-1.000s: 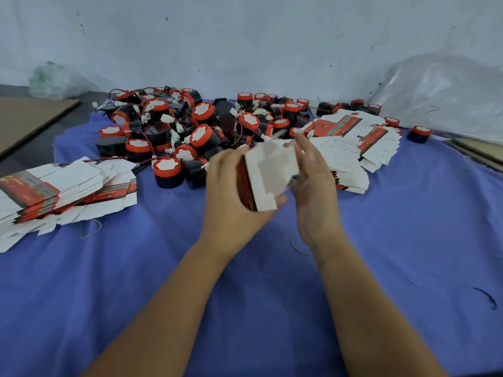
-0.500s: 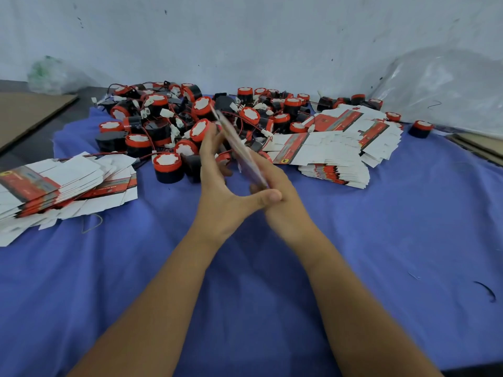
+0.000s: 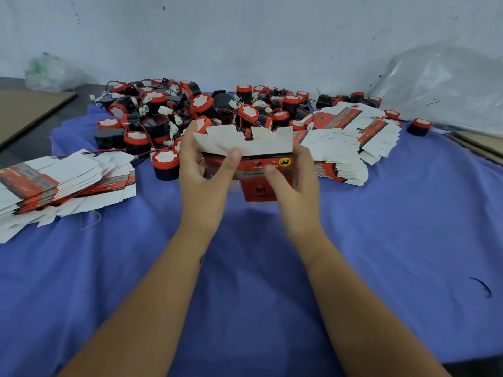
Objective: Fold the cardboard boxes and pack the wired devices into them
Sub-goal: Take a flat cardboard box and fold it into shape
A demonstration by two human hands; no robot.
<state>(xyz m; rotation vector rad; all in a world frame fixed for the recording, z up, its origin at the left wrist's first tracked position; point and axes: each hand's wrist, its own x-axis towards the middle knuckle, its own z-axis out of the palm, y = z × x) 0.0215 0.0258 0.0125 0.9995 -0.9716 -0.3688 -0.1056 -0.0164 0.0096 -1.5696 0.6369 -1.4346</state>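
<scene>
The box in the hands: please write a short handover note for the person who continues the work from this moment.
Left hand and right hand both grip one red box above the blue cloth, white flaps up, not yet closed.
Flat boxes wait in a left stack and a right stack.
The wired devices lie heaped behind.
Left: finish folding this box, put a device in, repeat.

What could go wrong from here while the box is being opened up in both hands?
1. The box is held in the air by the left hand and right hand only; its white flaps stand loose, so one could crease or fold the wrong way.
2. The wired devices lie tangled just behind; pulling one may drag others by their wires.
3. The flat box stack beside the right hand could be knocked askew.
</scene>
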